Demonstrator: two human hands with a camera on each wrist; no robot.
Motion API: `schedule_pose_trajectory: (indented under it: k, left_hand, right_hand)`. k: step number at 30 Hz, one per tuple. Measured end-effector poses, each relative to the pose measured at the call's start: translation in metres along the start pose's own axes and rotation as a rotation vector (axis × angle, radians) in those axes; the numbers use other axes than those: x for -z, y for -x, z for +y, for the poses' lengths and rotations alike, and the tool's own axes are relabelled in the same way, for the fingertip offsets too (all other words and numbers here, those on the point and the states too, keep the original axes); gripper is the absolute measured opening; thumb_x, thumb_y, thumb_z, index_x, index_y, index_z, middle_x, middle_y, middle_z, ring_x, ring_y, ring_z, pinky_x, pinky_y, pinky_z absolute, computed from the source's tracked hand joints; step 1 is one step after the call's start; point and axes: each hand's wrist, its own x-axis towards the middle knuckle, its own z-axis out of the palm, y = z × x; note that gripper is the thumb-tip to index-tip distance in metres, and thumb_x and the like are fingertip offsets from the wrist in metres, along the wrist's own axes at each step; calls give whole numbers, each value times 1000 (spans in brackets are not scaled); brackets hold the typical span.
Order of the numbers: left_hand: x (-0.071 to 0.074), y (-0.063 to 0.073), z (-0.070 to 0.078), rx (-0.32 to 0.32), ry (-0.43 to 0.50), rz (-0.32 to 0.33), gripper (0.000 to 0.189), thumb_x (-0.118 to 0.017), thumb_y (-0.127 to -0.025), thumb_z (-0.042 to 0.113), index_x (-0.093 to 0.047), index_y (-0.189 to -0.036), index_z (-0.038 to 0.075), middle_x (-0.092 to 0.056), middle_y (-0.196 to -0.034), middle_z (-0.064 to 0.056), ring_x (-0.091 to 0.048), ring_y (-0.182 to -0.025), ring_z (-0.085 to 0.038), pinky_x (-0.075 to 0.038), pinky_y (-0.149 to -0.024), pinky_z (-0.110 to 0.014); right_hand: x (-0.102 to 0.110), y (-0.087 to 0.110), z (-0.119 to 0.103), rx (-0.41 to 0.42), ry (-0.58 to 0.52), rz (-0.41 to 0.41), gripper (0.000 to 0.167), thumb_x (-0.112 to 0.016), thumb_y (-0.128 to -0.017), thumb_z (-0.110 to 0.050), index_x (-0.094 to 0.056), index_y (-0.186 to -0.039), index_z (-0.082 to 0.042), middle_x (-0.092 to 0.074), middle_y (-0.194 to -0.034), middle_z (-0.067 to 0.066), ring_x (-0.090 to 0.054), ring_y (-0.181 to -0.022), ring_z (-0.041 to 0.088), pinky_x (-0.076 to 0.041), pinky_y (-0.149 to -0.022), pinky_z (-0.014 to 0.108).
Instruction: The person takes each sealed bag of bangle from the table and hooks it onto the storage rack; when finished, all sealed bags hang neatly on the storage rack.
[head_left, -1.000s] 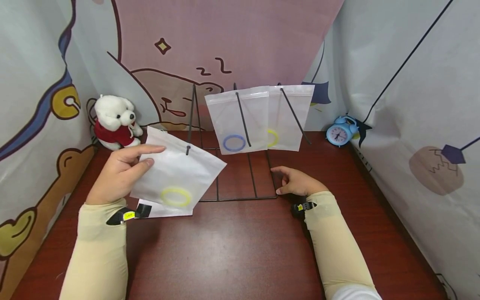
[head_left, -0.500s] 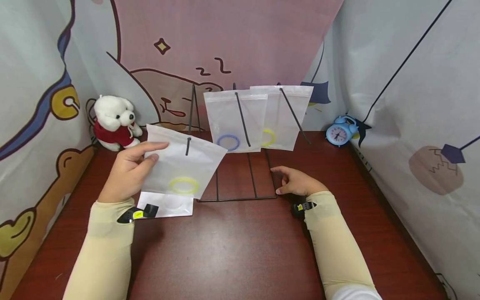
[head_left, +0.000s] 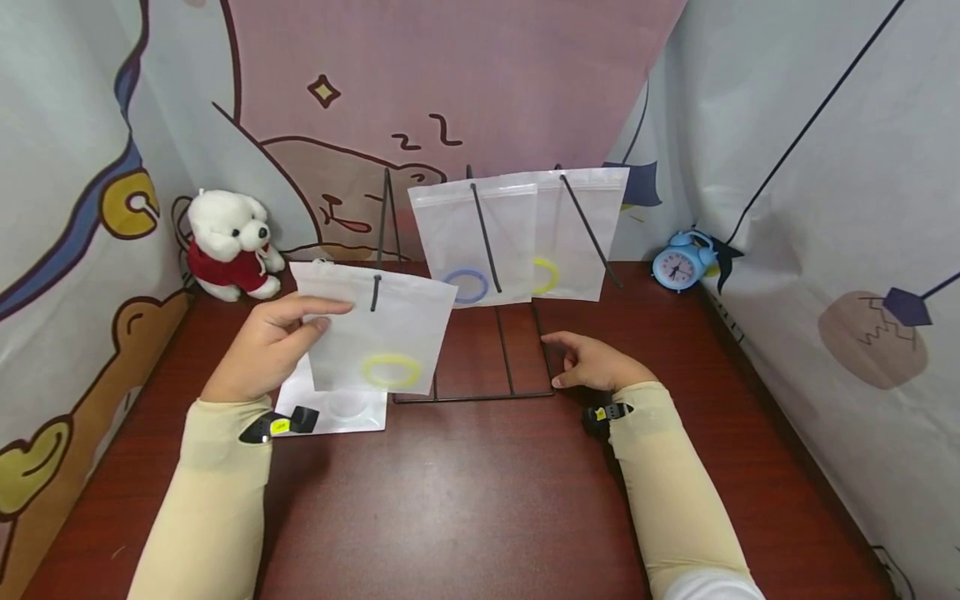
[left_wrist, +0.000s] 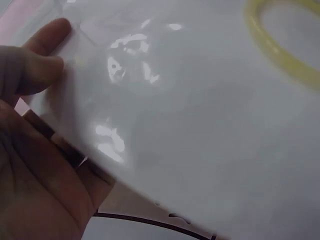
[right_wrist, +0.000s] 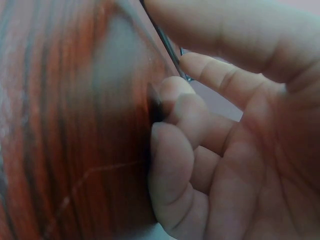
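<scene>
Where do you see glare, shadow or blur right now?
Head view: soft glare on the table, a dim shadow beside the left sleeve; left wrist view: bright glints on the held bag, its yellow ring slightly soft; right wrist view: blurry, hazy table beside the right hand.

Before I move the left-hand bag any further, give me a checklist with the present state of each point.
1. Left grip on the held bag: ok, it pinches the side edge.
2. Hook through the held bag: ok, its end shows in front.
3. Held bag well back on the hook: not ok, it sits near the front end.
4. Right grip steadying the rack: cannot tell; fingers are at the base's right side, but firmness doesn't show.
5. Blue-ring bag and its right neighbour hanging: ok, each on its own hook.
6. Lower bag apart from the held bag: cannot tell, they overlap in the head view.
</scene>
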Motion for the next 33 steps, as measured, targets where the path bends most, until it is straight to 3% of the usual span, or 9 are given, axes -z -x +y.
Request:
schedule_pose_trajectory:
  k: [3, 6, 9, 13, 16, 18, 21, 27, 33]
  left_hand:
    - [0, -1, -1, 23, 5, -46, 35, -59, -99, -8, -80, -121, 9, -76, -108, 5, -50, -78, -13, -43, -66, -27]
    - [0, -2, -2, 57, -3, -100, 34, -59, -100, -7, -80, -121, 10, -67, -82, 1, -40, -64, -15, -41, -61, -30]
    - [1, -2, -5, 89, -29, -164, 35, -56, -101, -6, -80, -121, 11, -60, -73, -4, -36, -60, -16, -41, -63, -29]
    - [1, -3, -11, 115, -79, -244, 38, -53, -102, -5, -80, -122, 12, -77, -103, -3, -47, -72, -14, -45, -73, -25]
    - [0, -3, -18, 118, -111, -282, 39, -52, -103, -5, -80, -122, 14, -77, -123, -2, -59, -91, -8, -47, -82, -20]
    - [-1, -4, -22, 123, -116, -299, 39, -53, -103, -5, -81, -121, 14, -77, -125, -3, -62, -106, -4, -47, -88, -17]
    - [-3, -4, -28, 123, -111, -319, 38, -53, -102, -6, -81, -121, 13, -77, -124, -4, -63, -114, -2, -48, -93, -15]
    - [-7, -5, -37, 123, -128, -367, 40, -53, -100, -8, -80, -122, 12, -77, -124, -3, -64, -108, -12, -48, -93, -18]
    - [-10, -6, -41, 173, -181, -373, 41, -50, -101, -6, -80, -121, 14, -76, -124, -3, -60, -104, -20, -47, -90, -26]
  right_hand:
    - [0, -1, 1, -3, 4, 1, 81, -85, -88, -12, -45, -158, -16, -58, -86, 8, -54, -79, 22, -46, -67, 34]
    - [0, 0, 1, -10, 3, 0, 81, -85, -88, -13, -45, -159, -17, -58, -86, 8, -55, -79, 22, -46, -67, 34]
    - [0, 1, -1, -13, 2, 0, 81, -85, -88, -12, -45, -158, -18, -59, -86, 8, -55, -79, 23, -47, -67, 34]
    - [0, 2, -1, -2, 7, 1, 81, -85, -88, -12, -45, -158, -17, -58, -86, 8, -55, -79, 23, -47, -67, 34]
    - [0, 2, -1, 6, 7, 1, 80, -84, -88, -12, -45, -159, -15, -58, -87, 8, -54, -79, 22, -46, -67, 34]
    - [1, 2, -2, 4, 2, 3, 80, -84, -88, -11, -45, -158, -16, -58, -87, 8, -54, -79, 23, -46, -67, 34]
    - [1, 2, -3, 4, 4, 5, 80, -84, -88, -12, -46, -158, -15, -59, -87, 7, -54, -79, 23, -46, -67, 34]
    - [1, 2, -4, 1, 7, 9, 80, -85, -88, -12, -46, -158, -15, -59, -87, 7, -55, -79, 22, -47, -67, 34]
    - [0, 1, 0, -4, 11, 4, 80, -85, -88, -13, -45, -158, -16, -58, -87, 7, -55, -80, 22, -47, -68, 34]
